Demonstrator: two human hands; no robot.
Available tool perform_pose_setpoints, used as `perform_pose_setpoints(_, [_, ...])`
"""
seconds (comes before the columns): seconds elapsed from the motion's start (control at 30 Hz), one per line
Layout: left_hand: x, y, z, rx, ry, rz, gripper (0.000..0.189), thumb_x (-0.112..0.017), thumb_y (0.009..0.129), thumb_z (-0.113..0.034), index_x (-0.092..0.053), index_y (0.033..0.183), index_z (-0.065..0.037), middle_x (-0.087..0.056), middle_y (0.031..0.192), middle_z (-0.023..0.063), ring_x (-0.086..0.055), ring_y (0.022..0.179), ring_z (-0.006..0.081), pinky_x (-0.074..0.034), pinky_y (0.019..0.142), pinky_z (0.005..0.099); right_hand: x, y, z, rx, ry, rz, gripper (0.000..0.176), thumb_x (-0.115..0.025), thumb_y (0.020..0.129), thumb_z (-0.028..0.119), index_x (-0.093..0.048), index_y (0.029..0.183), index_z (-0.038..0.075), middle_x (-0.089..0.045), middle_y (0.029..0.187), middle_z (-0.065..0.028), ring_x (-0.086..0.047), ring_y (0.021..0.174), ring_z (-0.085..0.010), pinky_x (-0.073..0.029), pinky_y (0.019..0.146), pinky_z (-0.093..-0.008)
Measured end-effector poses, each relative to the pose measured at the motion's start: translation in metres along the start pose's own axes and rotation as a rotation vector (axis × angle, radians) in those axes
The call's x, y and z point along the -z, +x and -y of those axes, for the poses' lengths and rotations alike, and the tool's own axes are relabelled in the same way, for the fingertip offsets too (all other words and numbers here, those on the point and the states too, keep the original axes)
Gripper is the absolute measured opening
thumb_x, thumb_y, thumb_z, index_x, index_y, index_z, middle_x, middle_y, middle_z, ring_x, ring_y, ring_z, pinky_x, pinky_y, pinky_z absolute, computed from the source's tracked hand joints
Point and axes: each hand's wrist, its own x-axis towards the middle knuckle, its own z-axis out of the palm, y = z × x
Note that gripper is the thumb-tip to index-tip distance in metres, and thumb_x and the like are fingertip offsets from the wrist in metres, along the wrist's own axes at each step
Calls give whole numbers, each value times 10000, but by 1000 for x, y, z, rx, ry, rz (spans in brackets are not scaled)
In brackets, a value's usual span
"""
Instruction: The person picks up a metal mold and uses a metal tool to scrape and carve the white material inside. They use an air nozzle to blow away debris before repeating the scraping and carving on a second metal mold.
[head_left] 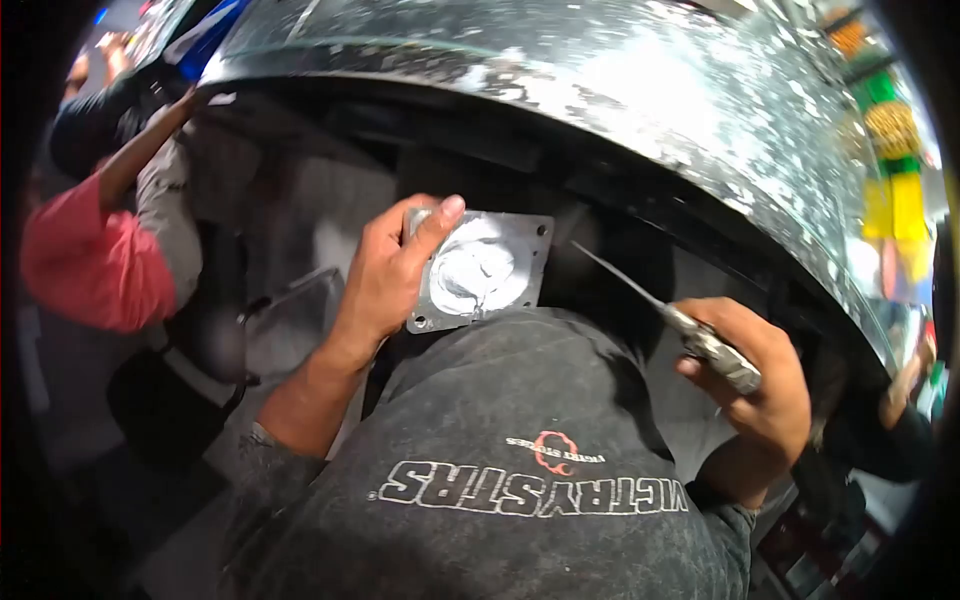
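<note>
A square metal plate (482,268) with holes at its corners and a shiny round middle rests near my lap, its lower edge by my dark shirt. My left hand (392,268) grips its left side, thumb on the top edge. Off to the right, my right hand (752,372) is closed around the wrapped handle of a thin pointed tool (708,345). The tool's tip points up and left toward the plate, apart from it.
A worn, glass-topped table (560,70) curves across the top and right. One person in a red shirt (105,250) sits at the left; another person's arm (895,430) shows at the far right. Yellow and green packets (893,170) lie at the upper right.
</note>
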Motion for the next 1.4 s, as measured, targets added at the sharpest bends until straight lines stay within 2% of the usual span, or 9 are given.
perform_pose_setpoints(0.1, [20, -10, -47, 78, -279, -21, 393, -664, 1054, -386, -717, 1019, 1, -710, 863, 3, -647, 783, 49, -507, 706, 219, 2, 7, -5, -30, 11, 93, 405, -852, 851, 177, -700, 1182, -1, -724, 1094, -161, -727, 965, -342, -556, 846, -369])
perform_pose_setpoints(0.27, [44, -15, -89, 24, -151, 2, 382, -628, 1069, -353, -727, 1047, 15, -757, 934, 52, -709, 822, 89, -541, 753, 238, -4, 24, -11, 135, 57, 249, 459, -889, 810, 225, -714, 1166, -6, -738, 1100, -168, -743, 996, -329, -570, 849, -369])
perform_pose_setpoints(0.6, [57, 0, -76, 209, -306, 137, 361, -577, 1087, -310, -714, 1170, 13, -774, 1087, 95, -753, 949, 148, -599, 863, 303, 0, 32, -6, 229, 152, 279, 518, -910, 775, 253, -716, 1156, -40, -748, 1085, -196, -752, 980, -335, -575, 836, -379])
perform_pose_setpoints(0.87, [62, -2, -70, 218, -420, 196, 313, -596, 1068, -303, -720, 1144, -26, -773, 1070, 69, -754, 951, 159, -604, 881, 323, -3, 30, -8, 249, 183, 224, 520, -912, 763, 239, -714, 1150, -46, -745, 1095, -202, -753, 976, -330, -578, 821, -378])
perform_pose_setpoints(1.1, [56, -14, -78, 181, -366, 137, 310, -624, 1055, -300, -734, 1110, -16, -761, 1032, 64, -724, 930, 126, -551, 852, 284, 15, 25, -23, 101, 161, 327, 490, -916, 777, 202, -712, 1160, -27, -744, 1146, -175, -732, 1065, -318, -564, 899, -372])
perform_pose_setpoints(1.17, [62, -18, -84, 14, -196, 139, 319, -568, 1075, -282, -721, 1097, -3, -741, 1000, 51, -694, 900, 107, -533, 848, 267, 23, 14, -60, 113, 207, 332, 517, -918, 769, 108, -708, 1224, -18, -744, 1184, -151, -718, 1102, -291, -563, 918, -358])
perform_pose_setpoints(1.27, [64, -19, -101, -128, -167, 130, 360, -522, 1091, -291, -710, 1102, 17, -734, 1012, 71, -689, 903, 117, -533, 859, 270, 32, -22, -98, -3, 299, 217, 510, -898, 786, 92, -710, 1250, -9, -746, 1176, -110, -710, 1060, -225, -558, 887, -323])
perform_pose_setpoints(1.3, [69, -17, -104, -159, -187, 116, 379, -515, 1094, -305, -707, 1108, 21, -735, 1021, 83, -695, 908, 128, -540, 863, 279, 33, -36, -108, -159, 349, 128, 513, -897, 784, 114, -714, 1250, 1, -745, 1162, -87, -694, 1034, -190, -552, 869, -306])
perform_pose_setpoints(1.4, [85, 1, -127, -41, -443, 151, 463, -507, 1099, -392, -683, 1224, 18, -753, 1143, 134, -736, 1017, 206, -585, 936, 371, 28, -78, -129, -373, 481, -72, 527, -895, 778, 172, -721, 1252, 22, -743, 1139, -50, -662, 998, -135, -541, 843, -279])
